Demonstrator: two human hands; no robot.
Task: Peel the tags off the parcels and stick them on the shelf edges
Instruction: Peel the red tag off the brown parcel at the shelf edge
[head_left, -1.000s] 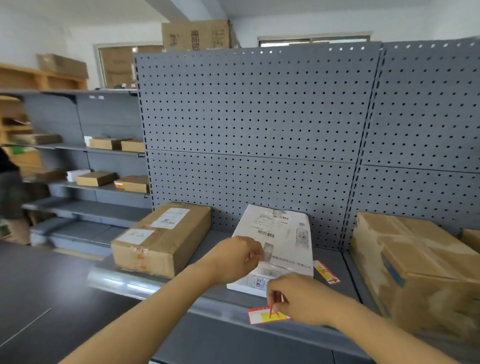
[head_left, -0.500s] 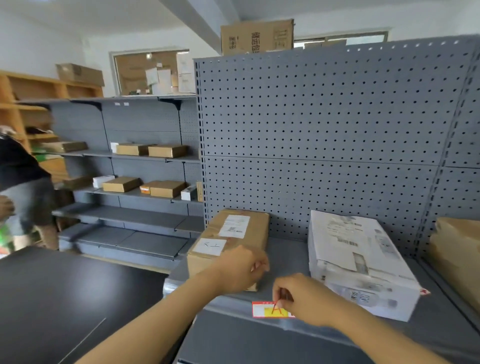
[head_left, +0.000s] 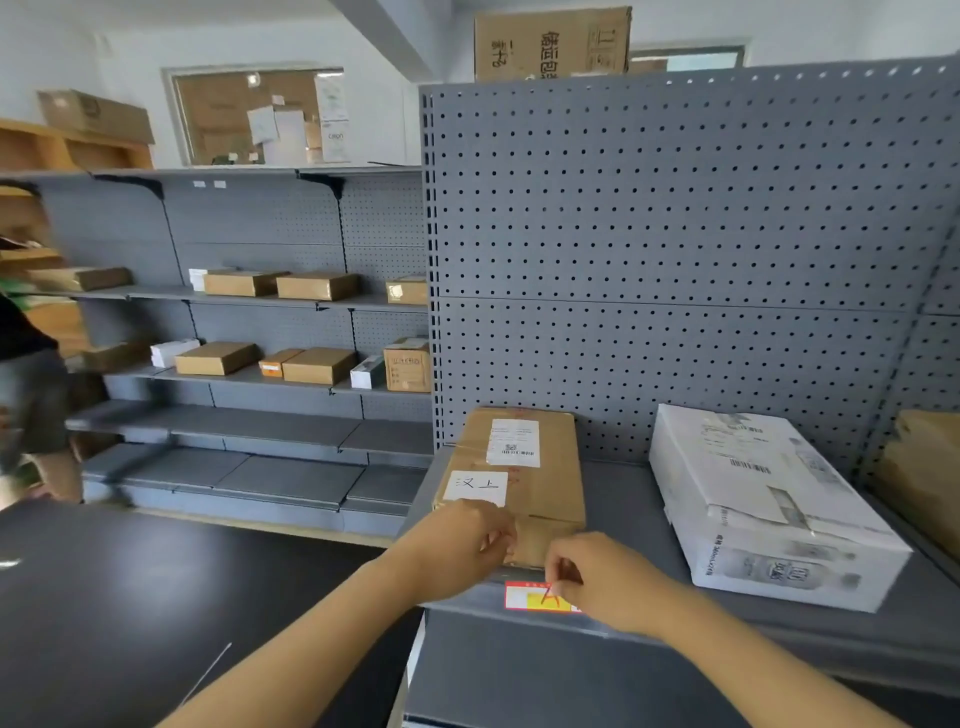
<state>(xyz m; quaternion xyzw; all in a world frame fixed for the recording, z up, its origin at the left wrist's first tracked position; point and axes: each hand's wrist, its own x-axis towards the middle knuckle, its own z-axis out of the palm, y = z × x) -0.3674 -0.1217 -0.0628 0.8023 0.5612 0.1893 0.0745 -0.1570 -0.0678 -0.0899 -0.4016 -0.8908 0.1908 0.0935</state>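
A red and yellow tag (head_left: 530, 597) lies against the front edge of the grey shelf (head_left: 727, 631). My right hand (head_left: 605, 582) pinches the tag's right end with fingers closed on it. My left hand (head_left: 462, 545) is curled against the front end of a brown parcel (head_left: 540, 478), which carries two white labels on top. A white parcel (head_left: 763, 504) with a printed label lies to the right on the same shelf.
A grey pegboard panel (head_left: 675, 260) backs the shelf. Another brown box (head_left: 924, 478) sits at the far right. Shelves (head_left: 249, 384) to the left hold several small boxes. A person (head_left: 26, 374) stands at the left edge beside a dark surface (head_left: 130, 597).
The view has swung left, so the brown parcel is now in front of me. Both hands moved left along the shelf edge with the tag; my left hand left the white parcel.
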